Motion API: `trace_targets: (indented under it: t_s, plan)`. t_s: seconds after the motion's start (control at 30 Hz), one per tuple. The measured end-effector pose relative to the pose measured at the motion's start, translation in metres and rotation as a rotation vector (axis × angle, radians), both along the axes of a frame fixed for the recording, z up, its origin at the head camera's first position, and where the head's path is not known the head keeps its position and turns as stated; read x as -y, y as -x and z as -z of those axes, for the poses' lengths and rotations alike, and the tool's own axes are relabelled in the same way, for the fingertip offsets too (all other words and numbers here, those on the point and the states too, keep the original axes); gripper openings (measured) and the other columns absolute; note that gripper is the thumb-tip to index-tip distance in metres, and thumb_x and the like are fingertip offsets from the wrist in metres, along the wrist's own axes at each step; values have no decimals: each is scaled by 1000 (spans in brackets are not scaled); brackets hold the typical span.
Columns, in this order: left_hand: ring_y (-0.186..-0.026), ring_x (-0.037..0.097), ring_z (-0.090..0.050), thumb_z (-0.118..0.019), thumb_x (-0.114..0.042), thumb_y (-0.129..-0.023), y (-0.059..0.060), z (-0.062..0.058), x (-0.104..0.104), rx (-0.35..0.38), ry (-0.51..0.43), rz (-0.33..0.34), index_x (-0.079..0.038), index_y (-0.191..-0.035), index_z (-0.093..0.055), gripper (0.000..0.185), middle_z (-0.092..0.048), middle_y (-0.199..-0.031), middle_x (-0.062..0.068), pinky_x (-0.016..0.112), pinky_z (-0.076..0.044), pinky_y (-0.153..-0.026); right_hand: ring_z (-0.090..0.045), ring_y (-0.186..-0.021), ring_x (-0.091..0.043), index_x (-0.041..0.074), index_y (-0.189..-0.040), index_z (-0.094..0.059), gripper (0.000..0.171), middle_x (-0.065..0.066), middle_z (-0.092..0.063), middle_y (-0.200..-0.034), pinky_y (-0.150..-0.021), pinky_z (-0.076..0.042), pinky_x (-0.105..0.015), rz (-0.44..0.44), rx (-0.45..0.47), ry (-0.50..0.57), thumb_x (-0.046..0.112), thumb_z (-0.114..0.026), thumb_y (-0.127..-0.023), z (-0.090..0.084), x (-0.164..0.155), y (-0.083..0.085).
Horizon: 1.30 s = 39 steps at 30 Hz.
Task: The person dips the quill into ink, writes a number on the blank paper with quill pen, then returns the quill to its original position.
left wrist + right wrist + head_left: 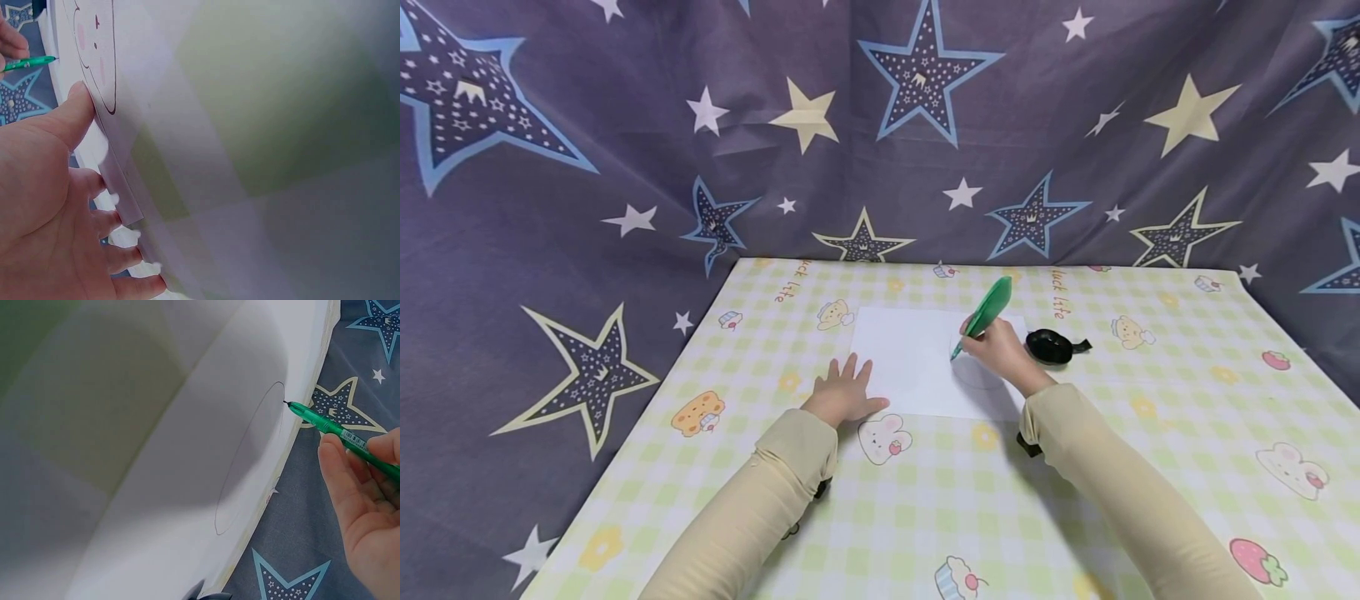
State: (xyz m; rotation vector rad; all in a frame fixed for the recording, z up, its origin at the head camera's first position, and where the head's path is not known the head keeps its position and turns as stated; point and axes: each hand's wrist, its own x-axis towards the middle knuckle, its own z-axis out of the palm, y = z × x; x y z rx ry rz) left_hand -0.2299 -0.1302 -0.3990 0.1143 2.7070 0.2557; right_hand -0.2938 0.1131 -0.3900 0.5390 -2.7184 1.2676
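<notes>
My right hand (1000, 348) pinches a green pen (988, 308) whose top is shaped like a broad leaf or feather. The pen's tip touches a white sheet of paper (910, 358) lying on the table. A thin curved line (231, 469), a long oval from this angle, shows on the paper under the tip in the right wrist view. With fingers spread, my left hand (844, 393) rests on the paper's lower left corner; its thumb (78, 106) lies along the near edge in the left wrist view.
Just right of the paper lies a black round object (1049, 347) with a short tab. A small black piece (1028, 445) shows beside the right sleeve. The table wears a green checked cloth (1187, 400) with cartoon prints; a starry curtain (820, 183) hangs behind.
</notes>
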Motion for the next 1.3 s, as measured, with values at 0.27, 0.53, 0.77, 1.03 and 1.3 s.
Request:
trace_targets:
  t_s: [0.27, 0.53, 0.77, 1.03, 1.3]
  plan:
    - [-136, 40, -1, -43, -54, -91, 0, 0, 1, -3, -3, 2, -12, -149, -14, 77, -3, -153, 14, 56, -12, -105, -59, -73, -22, -6, -90, -61, 10, -11, -64, -80, -71, -51, -35, -7, 24, 8, -3, -58, -81, 0, 0, 0]
    - [-136, 40, -1, -43, -53, -92, 0, 0, 0, -9, -7, 5, -12, -149, -15, 75, -4, -152, 15, 56, -12, -105, -59, -73, -22, -7, -91, -61, 11, -11, -63, -80, -70, -50, -35, -10, 27, -3, -3, -57, -82, -1, 0, -1]
    - [-136, 40, -1, -43, -53, -92, 0, 0, 0, -8, -4, 5, -12, -149, -15, 76, -4, -152, 14, 56, -12, -105, -60, -73, -22, -4, -89, -61, 9, -11, -64, -79, -69, -50, -35, 8, 14, 9, -2, -57, -81, -2, 0, -2]
    - [-135, 41, -1, -44, -52, -92, 0, -1, -1, 5, -2, 4, -11, -149, -15, 76, -3, -152, 15, 56, -12, -105, -62, -69, -21, -2, -89, -62, 12, -11, -65, -74, -65, -50, -33, 30, -33, 70, -3, -54, -81, -20, -3, -2]
    - [-135, 41, -2, -44, -51, -92, 0, -1, -1, -2, -9, 2, -10, -148, -16, 75, -4, -152, 15, 57, -12, -105, -63, -70, -22, -4, -93, -61, 15, -13, -65, -76, -65, -50, -33, 45, -25, 82, -3, -53, -81, -34, -8, -1]
